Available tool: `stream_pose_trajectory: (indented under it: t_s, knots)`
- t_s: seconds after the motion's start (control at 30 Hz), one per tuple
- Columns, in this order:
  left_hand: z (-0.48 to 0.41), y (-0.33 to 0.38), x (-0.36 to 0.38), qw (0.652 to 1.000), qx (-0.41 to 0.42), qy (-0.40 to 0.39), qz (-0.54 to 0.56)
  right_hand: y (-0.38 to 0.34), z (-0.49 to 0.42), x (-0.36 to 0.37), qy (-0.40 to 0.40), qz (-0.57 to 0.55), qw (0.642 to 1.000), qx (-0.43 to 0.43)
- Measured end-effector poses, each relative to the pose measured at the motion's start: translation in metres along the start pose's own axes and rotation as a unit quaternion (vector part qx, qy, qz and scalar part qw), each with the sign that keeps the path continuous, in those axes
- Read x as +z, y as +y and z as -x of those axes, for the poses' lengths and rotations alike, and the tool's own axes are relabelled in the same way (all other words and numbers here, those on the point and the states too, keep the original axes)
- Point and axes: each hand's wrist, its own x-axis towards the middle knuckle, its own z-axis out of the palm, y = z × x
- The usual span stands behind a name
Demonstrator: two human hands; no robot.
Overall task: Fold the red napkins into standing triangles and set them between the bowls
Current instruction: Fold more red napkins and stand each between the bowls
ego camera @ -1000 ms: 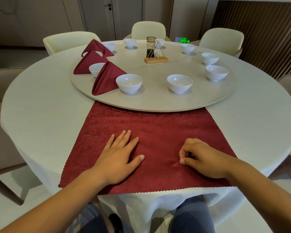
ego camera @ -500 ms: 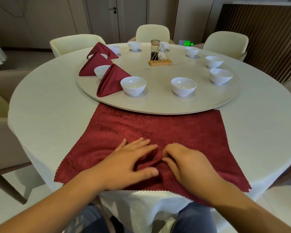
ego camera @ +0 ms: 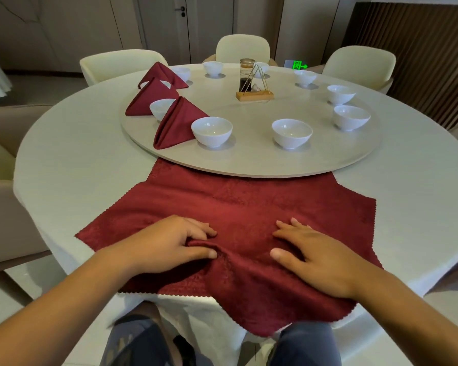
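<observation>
The left hand (ego camera: 167, 244) pinches the napkin (ego camera: 249, 207), the right hand (ego camera: 315, 257) lies flat at 3 o'clock, so the overhanging 6 o'clock edge may slip.

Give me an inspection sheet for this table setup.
Surface: round table in white cloth, with a turntable on it.
Job's things: one napkin spread at the near edge and overhanging it; three folded napkins standing between bowls on the turntable's left.
Clutter: jar stand mid-turntable.
Hands: left hand pinches a ridge of the napkin; right hand lies flat on it.
Cables: nothing seen.
Surroundings: chairs round the table, door behind.
</observation>
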Motion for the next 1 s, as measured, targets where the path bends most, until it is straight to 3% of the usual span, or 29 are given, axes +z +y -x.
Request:
stream_pose_trajectory:
  t_s: [0.17,0.37,0.5,0.6,0.77,0.87,1.0]
  knots:
    - [-0.003,0.000,-0.002,0.999,0.021,0.041,0.008,-0.017,0.021,-0.004,0.027,-0.011,1.000,-0.008]
    - [-0.003,0.003,-0.009,1.000,-0.016,0.002,0.004,-0.029,0.029,0.005,0.043,-0.016,0.997,-0.055]
    - [0.005,0.021,-0.012,0.999,-0.040,-0.033,0.006,-0.025,0.026,-0.001,0.088,-0.112,0.989,-0.048]
    - [0.010,0.047,-0.005,0.997,-0.011,0.022,0.067,-0.023,0.019,-0.013,0.117,-0.153,0.980,-0.051]
    - [-0.001,0.065,0.009,0.997,0.038,0.053,0.032,-0.022,0.005,-0.040,0.056,-0.175,0.982,-0.055]
    - [-0.006,0.064,0.005,1.000,0.025,0.006,0.017,-0.022,-0.002,-0.046,0.026,-0.136,0.989,-0.053]
    - [-0.010,0.052,0.006,0.999,0.008,-0.035,0.001,-0.025,0.004,-0.037,0.051,-0.140,0.988,-0.050]
